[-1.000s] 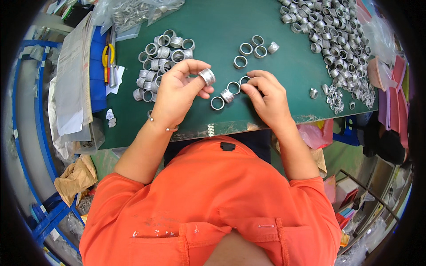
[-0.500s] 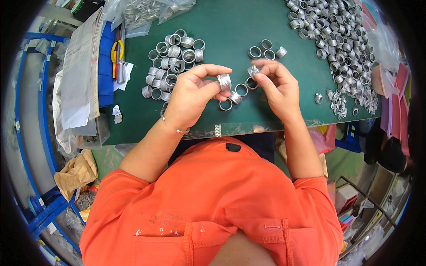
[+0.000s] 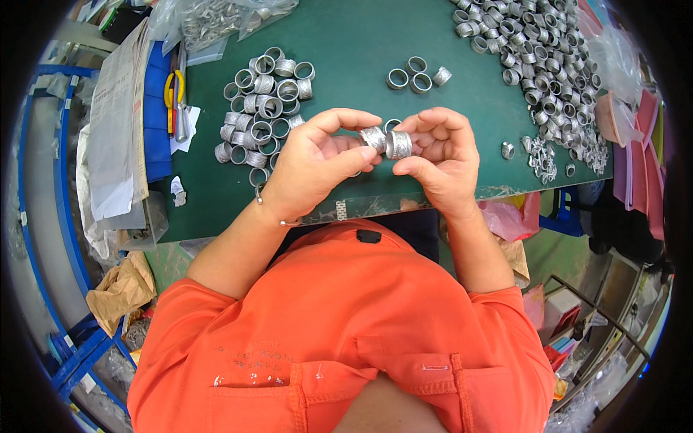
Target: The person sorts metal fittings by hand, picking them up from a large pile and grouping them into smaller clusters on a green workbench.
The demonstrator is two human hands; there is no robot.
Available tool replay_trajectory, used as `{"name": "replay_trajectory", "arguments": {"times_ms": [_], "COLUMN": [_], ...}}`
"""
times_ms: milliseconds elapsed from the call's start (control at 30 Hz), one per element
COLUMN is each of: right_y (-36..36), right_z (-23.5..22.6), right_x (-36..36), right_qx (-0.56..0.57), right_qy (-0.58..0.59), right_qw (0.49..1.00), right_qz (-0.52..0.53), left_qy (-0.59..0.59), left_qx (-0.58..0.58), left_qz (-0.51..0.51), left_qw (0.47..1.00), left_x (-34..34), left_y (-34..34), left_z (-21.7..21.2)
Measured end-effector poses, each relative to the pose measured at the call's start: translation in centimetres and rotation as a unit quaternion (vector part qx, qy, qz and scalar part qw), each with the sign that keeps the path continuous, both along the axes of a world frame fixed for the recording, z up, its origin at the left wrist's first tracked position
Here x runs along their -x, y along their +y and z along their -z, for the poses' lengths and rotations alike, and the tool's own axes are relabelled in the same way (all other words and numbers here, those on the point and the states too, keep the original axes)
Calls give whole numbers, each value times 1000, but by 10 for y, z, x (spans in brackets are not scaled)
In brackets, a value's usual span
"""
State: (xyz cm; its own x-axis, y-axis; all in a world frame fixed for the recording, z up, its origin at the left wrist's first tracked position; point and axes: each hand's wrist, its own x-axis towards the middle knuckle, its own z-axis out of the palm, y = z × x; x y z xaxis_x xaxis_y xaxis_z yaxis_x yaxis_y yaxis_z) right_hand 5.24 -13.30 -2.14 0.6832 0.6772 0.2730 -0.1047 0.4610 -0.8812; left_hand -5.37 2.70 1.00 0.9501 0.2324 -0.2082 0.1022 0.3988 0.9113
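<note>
Both hands are raised just above the near edge of the dark green table (image 3: pixel 346 43), meeting in the middle. The left hand (image 3: pixel 312 167) pinches a short silver metal ring with a textured outer wall (image 3: pixel 373 137) between thumb and fingertips, its grip pressed together on the ring. The right hand (image 3: pixel 439 160) pinches a second silver metal ring of the same kind (image 3: pixel 398 144) in the same manner, thumb below and fingers curled over it. The two rings sit side by side between the grips, touching or nearly so; which one cannot tell. Beyond and left of the left grip lies a cluster of like silver rings (image 3: pixel 263 108) on the table, and just beyond both grips sits a small group of three rings (image 3: pixel 415 75). Well off to the right of the right grip spreads a large heap of loose silver rings (image 3: pixel 538 58).
</note>
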Motion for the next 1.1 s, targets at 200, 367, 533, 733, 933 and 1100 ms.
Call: {"name": "replay_trajectory", "arguments": {"times_ms": [200,367,533,733,933,1100], "right_y": [-24,-118,-246,-294,-156,-70], "right_z": [-5,22,88,175,41,-2], "right_x": [-15,-53,-61,-61,-33,-2], "right_qx": [146,167,251,489,257,152], "right_qy": [-239,-183,-14,-63,-198,-128], "right_qw": [954,857,709,662,738,941], "right_qz": [103,451,659,565,591,275], "left_qy": [0,-11,-21,-42,5,-22], "left_qx": [9,-5,2,2,36,-1], "left_qz": [-35,-54,14,38,36,35], "left_qw": [999,998,1000,998,999,999], "left_x": [0,12,-1,-8,-4,-3], "left_y": [5,13,-3,-25,-27,-32], "left_z": [11,15,9,6,2,4]}}
